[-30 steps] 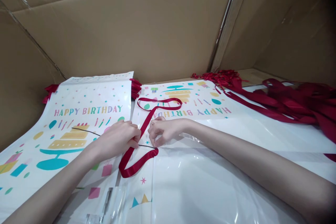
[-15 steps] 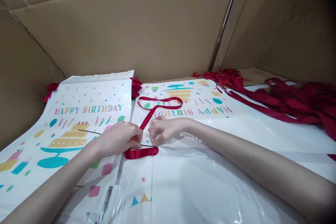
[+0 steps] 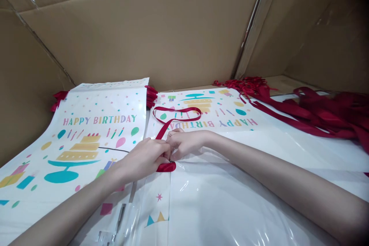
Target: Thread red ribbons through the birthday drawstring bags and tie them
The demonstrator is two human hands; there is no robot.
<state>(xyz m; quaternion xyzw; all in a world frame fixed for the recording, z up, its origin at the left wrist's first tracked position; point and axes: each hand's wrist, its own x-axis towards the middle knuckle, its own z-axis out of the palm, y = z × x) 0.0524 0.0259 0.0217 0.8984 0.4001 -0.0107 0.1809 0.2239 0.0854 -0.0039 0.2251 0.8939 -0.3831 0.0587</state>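
Note:
My left hand (image 3: 150,157) is closed around a thin black rod (image 3: 113,149), whose bare end sticks out leftward over a printed bag. My right hand (image 3: 187,144) has curled fingers and meets the left fingertips; what it pinches is hidden. A dark red ribbon (image 3: 163,130) runs behind the fingers, with a loose loop lying beyond them. Another part of the ribbon folds out below the left fingertips. Under both hands lies a white bag (image 3: 213,103) with an upside-down HAPPY BIRTHDAY print, its near part glossy and clear-coated.
On the left lies a stack of HAPPY BIRTHDAY bags (image 3: 95,102), with red ribbon bunches (image 3: 151,96) at its sides. A heap of red ribbons (image 3: 325,111) spreads on the right. Cardboard walls (image 3: 150,34) rise at the back and sides.
My left hand has moved right, carrying the black rod, and now touches my right fingers. The lower ribbon fold is now more covered by the left hand. My right hand stays nearly in place.

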